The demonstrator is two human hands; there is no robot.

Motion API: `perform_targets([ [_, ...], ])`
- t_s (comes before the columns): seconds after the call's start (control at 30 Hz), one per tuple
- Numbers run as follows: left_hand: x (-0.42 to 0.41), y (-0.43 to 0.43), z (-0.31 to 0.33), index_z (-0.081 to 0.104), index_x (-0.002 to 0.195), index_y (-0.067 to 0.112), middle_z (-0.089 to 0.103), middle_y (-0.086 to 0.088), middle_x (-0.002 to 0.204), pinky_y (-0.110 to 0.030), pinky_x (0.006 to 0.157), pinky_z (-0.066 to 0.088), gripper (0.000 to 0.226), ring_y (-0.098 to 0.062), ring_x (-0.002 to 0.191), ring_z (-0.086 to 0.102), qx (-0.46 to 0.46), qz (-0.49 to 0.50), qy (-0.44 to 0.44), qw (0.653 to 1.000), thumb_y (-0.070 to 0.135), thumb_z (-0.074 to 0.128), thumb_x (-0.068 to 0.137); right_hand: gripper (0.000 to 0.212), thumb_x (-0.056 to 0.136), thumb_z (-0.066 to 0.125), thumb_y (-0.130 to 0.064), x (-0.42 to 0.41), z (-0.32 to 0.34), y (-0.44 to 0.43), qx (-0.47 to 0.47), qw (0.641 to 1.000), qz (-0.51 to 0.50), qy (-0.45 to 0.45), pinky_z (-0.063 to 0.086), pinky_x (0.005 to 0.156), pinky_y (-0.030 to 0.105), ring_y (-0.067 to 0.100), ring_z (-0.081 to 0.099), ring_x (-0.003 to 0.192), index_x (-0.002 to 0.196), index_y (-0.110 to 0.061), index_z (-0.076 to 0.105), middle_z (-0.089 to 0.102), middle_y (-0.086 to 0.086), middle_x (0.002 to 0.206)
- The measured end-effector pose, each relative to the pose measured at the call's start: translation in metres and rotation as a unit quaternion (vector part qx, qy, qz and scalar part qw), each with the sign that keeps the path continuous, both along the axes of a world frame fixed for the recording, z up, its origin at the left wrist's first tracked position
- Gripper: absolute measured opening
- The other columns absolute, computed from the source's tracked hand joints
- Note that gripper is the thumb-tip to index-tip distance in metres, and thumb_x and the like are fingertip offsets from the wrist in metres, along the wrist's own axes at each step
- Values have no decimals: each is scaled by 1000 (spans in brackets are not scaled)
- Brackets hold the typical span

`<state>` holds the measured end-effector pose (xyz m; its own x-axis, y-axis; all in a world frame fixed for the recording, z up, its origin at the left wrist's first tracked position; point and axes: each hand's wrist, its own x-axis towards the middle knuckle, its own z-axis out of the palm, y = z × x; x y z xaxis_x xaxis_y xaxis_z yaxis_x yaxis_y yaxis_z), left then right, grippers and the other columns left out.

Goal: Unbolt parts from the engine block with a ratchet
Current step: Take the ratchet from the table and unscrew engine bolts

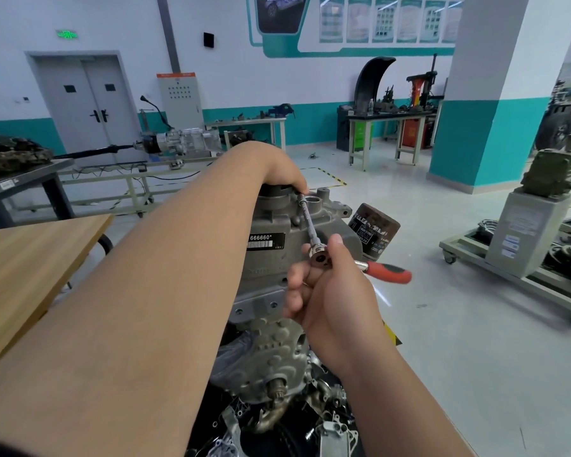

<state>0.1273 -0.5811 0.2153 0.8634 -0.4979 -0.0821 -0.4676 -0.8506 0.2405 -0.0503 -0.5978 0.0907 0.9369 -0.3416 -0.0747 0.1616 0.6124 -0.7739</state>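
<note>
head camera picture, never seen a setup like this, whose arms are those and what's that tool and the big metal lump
There is no machine here. It is one picture from a camera worn on a person's head, looking down at their own bare arms. The grey lump is an engine block, with a dark oil filter sticking out on its right. The right hand grips the ratchet at its head, and its red handle points right. A long extension bar runs from the ratchet up to the block's top. The left hand rests there, by the bar's far end. Whether it holds anything is hidden. A wooden table stands on the left, and loose metal parts lie below the block.
</note>
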Motion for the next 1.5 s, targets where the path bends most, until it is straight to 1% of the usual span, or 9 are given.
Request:
perform_targets([
  [0.23,-3,0,-1,55,132,17,50,-8,137,-37,79,41,69,-27,97,50,8,2,-26,1000,59,67,78,47,100,32,-54,-3,3,1,164,983,71,-29,37,40,21,13,33,35,98,-11,53,45,-1,50],
  [0.47,-6,4,0,60,122,17,50,-6,113,-31,68,41,57,-24,88,51,0,-1,-25,1000,54,65,79,54,98,32,-57,-3,2,0,175,982,72,-22,36,39,21,13,33,35,93,-10,57,44,-2,51],
  [0.6,-6,2,3,56,127,14,44,-7,108,-29,57,37,58,-20,69,45,2,15,15,1000,50,66,82,50,99,36,-57,-1,-2,-3,72,997,30,13,37,43,21,14,35,36,101,-11,55,48,-1,51],
  [0.8,-4,-1,3,54,130,12,49,-12,117,-36,77,42,61,-25,85,50,6,15,33,999,49,66,83,34,102,43,-43,0,2,-13,-107,991,-77,8,40,42,26,15,42,37,86,-16,56,56,1,54],
  [0.9,-4,0,4,53,130,12,50,-11,108,-36,74,41,61,-24,79,50,1,12,35,999,49,67,84,34,100,45,-39,-1,4,-19,-212,970,-116,19,43,49,30,15,47,41,79,-16,58,59,1,57],
  [1.07,-2,-1,3,57,122,13,47,-8,103,-36,75,42,53,-20,72,47,-3,11,38,999,48,67,84,21,98,47,-39,-3,10,-27,-376,913,-154,46,40,42,18,5,54,44,95,-22,57,61,-9,55],
  [1.2,-1,0,2,55,106,15,49,-6,95,-34,70,44,43,-20,75,49,-7,12,31,999,48,67,83,11,97,49,-34,-1,11,-31,-424,889,-168,36,42,42,20,4,54,44,96,-25,55,61,-10,57],
  [1.33,0,0,1,56,107,15,49,-7,101,-35,75,44,44,-20,76,50,-15,11,17,1000,49,68,81,10,98,48,-28,0,11,-31,-345,926,-151,27,43,46,25,10,52,43,94,-22,54,63,-8,59],
  [1.5,-2,1,1,60,106,17,52,-5,95,-36,79,47,44,-20,77,53,-15,8,5,1000,51,69,79,21,102,45,-32,-1,9,-26,-65,996,-58,1,41,43,24,16,42,40,95,-14,52,57,0,60],
])
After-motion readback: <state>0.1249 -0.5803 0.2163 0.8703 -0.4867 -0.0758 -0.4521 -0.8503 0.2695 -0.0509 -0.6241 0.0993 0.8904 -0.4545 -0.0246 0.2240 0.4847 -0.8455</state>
